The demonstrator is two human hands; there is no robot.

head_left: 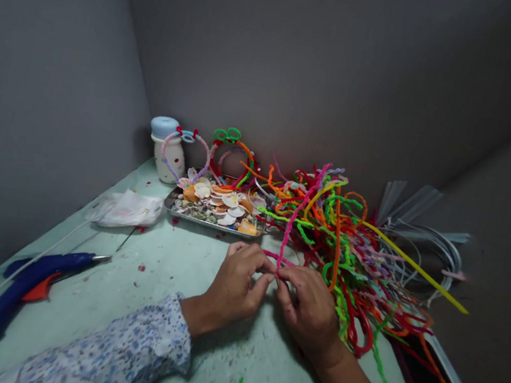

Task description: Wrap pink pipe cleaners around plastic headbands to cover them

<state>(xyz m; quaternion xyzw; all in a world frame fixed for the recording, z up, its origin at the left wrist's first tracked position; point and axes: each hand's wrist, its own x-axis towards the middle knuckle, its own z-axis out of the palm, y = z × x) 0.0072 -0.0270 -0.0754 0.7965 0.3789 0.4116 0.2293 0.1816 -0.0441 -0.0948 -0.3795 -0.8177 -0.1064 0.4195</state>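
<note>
A magenta pipe cleaner (293, 219) stands up from between my fingertips, and a second magenta strand runs sideways behind them. My left hand (239, 280) pinches the strands where they meet, thumb and index finger closed. Close against it on the right, my right hand (308, 310) pinches the same spot. The exact join is partly hidden by the fingertips. Just beyond and to the right lies a tangled heap of multicoloured pipe cleaners (351, 256).
A blue glue gun (28, 283) with a white cord lies at left, near a plastic packet (129, 209). Behind are a lidded jar (168, 157), a metal tray (212, 225) of shells, and decorated headbands (208, 153). Clear strips (408, 203) and coiled bands (452, 263) are at right.
</note>
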